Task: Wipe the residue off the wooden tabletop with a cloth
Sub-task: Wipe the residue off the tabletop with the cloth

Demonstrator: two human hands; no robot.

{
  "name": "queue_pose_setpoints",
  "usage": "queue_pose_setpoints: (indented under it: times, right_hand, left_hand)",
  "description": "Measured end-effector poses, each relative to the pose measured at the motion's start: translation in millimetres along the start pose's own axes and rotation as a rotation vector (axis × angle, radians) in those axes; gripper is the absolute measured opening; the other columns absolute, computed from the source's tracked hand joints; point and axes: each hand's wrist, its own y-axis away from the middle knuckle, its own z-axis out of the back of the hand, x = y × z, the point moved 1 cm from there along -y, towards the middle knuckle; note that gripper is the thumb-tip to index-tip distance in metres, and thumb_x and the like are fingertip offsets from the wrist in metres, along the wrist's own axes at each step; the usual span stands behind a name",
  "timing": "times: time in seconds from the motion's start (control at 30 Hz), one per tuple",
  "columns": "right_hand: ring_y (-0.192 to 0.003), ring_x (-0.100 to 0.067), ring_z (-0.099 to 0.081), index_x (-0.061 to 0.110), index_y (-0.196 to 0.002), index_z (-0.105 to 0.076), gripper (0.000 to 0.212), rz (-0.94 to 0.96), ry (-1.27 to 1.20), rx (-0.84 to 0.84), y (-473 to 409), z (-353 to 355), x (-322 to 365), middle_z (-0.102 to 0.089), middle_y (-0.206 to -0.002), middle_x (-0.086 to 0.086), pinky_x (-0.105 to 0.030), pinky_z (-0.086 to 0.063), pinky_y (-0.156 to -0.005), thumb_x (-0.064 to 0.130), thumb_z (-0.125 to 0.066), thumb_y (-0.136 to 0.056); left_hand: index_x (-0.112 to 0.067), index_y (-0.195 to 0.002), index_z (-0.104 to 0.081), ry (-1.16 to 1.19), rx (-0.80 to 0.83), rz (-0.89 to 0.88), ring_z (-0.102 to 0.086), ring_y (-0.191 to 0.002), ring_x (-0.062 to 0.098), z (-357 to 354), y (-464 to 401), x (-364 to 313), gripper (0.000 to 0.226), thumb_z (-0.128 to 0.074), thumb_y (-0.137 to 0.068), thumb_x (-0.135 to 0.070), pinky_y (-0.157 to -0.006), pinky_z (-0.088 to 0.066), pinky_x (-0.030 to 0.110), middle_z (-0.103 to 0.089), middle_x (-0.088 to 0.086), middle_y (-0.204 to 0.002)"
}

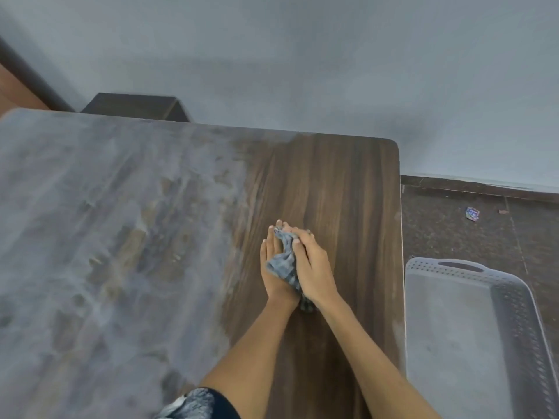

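Residue (99, 225) lay as a pale grey film over the left and middle of the tabletop (341, 189), running to the far left corner and the near edge; bare dark wood showed only in a strip along the right edge, from the far right corner down to the near edge

Cloth (284, 261), grey-blue, sat bunched between both hands over the bare strip, roughly midway along the right side. Left hand (273, 267) lay palm-up beneath it, fingers fairly straight, cradling. Right hand (313, 267) was on top, fingers curled round the bundle and pinching it. Whether the cloth touched the wood could not be told

Judged step: regathering or refolding the cloth before the next pass

Notes for doing it well:
- turn a fresh face outward, fold into a flat pad rather than a ball, so more cloth meets the wood
- begin at the boundary where film meets bare wood and work leftward, strokes overlapping, along the grain
- press evenly; film looked patchy and streaked near the middle, likely needing repeat passes
- avoid dragging loosened dust back over the right strip

Grey perforated basket (472, 328) stood on the floor just beside the right edge; a scrap of litter (472, 213) lay farther off on the floor
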Motion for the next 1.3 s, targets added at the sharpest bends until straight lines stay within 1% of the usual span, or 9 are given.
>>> queue_pose_setpoints:
  times: [0.13, 0.27, 0.33, 0.53, 0.7, 0.93, 1.07, 1.17, 1.3]
  right_hand:
    - [-0.134, 0.010, -0.020, 0.023, -0.138, -0.042, 0.049, 0.073, 0.337, -0.049, 29, -7, 1, -0.036, -0.142, 0.015, -0.019, -0.008, -0.115, 0.041, -0.031, -0.094]
    - [-0.136, -0.002, -0.026, 0.016, -0.138, -0.042, 0.055, -0.033, 0.624, -0.220, 63, -25, 4, -0.040, -0.142, 0.007, -0.023, -0.010, -0.114, 0.035, -0.019, -0.092]
    - [-0.134, -0.017, -0.036, 0.009, -0.135, -0.047, 0.057, -0.101, 0.826, -0.305, 75, -30, -3, -0.047, -0.140, -0.003, -0.036, -0.017, -0.112, 0.031, -0.020, -0.089]
    - [-0.138, -0.024, -0.029, 0.012, -0.141, -0.040, 0.047, -0.508, 0.918, -0.513, 42, -38, 0, -0.040, -0.146, -0.006, -0.043, -0.015, -0.113, 0.024, -0.031, -0.096]
    - [-0.130, -0.019, -0.043, 0.015, -0.130, -0.053, 0.047, -0.071, 1.026, -0.103, 127, -91, 19, -0.054, -0.135, -0.001, -0.037, -0.023, -0.112, 0.027, -0.034, -0.090]
    - [-0.141, -0.025, -0.020, 0.008, -0.146, -0.025, 0.058, -0.826, 0.919, -0.727, 137, -7, 2, -0.028, -0.152, -0.009, -0.043, -0.013, -0.116, 0.036, -0.022, -0.095]
    - [-0.134, -0.029, -0.031, 0.006, -0.138, -0.035, 0.061, -0.520, 1.089, -0.397, 78, -25, 4, -0.041, -0.141, -0.013, -0.043, -0.019, -0.110, 0.038, -0.049, -0.088]
    - [-0.136, -0.022, -0.034, 0.009, -0.138, -0.041, 0.052, -0.183, 1.020, -0.158, 151, -97, 20, -0.046, -0.142, -0.005, -0.040, -0.021, -0.114, 0.029, -0.041, -0.091]
    - [-0.130, -0.022, -0.044, 0.015, -0.134, -0.049, 0.051, -0.324, 0.960, -0.402, 283, -90, 13, -0.051, -0.137, -0.003, -0.037, -0.024, -0.110, 0.033, -0.032, -0.090]
  left_hand:
    - [-0.010, -0.147, -0.006, 0.050, 0.152, -0.074, -0.014, -0.142, 0.014, -9, 2, 13, 0.060, -0.014, -0.094, -0.037, -0.117, -0.013, 0.031, -0.012, 0.008, -0.155]
    - [-0.009, -0.144, 0.020, -0.102, 0.179, -0.350, 0.023, -0.138, 0.027, 25, 15, 16, 0.069, -0.025, -0.097, -0.033, -0.111, 0.014, 0.039, 0.026, 0.014, -0.149]
    - [-0.015, -0.147, 0.011, -0.047, 0.262, -0.462, 0.020, -0.141, 0.022, 36, 19, 37, 0.073, -0.038, -0.096, -0.034, -0.115, 0.013, 0.036, 0.022, 0.007, -0.153]
    - [-0.028, -0.147, -0.005, 0.058, 0.270, -0.677, 0.013, -0.138, 0.005, 57, 52, 144, 0.065, -0.007, -0.088, -0.057, -0.115, 0.005, 0.027, 0.006, -0.014, -0.151]
    - [-0.017, -0.139, -0.041, 0.034, 0.214, -0.667, -0.030, -0.137, 0.021, 54, 66, 177, 0.057, -0.021, -0.095, -0.048, -0.108, -0.016, 0.032, -0.036, 0.001, -0.147]
    - [-0.014, -0.138, -0.043, 0.012, 0.152, -0.617, -0.035, -0.134, 0.023, 52, 78, 177, 0.061, -0.013, -0.097, -0.048, -0.107, -0.020, 0.034, -0.040, 0.003, -0.145]
    - [-0.013, -0.139, -0.040, 0.068, 0.139, -0.579, -0.030, -0.137, 0.026, 49, 84, 174, 0.058, -0.023, -0.092, -0.043, -0.109, -0.025, 0.042, -0.035, 0.004, -0.147]
    - [-0.011, -0.143, -0.033, 0.096, 0.196, -0.561, -0.021, -0.141, 0.024, 55, 90, 174, 0.051, -0.037, -0.098, -0.035, -0.113, -0.020, 0.039, -0.027, 0.005, -0.151]
    - [-0.009, -0.143, -0.033, 0.148, 0.280, -0.505, -0.022, -0.141, 0.021, 77, 110, 180, 0.051, -0.040, -0.098, -0.031, -0.113, -0.020, 0.032, -0.028, 0.006, -0.151]
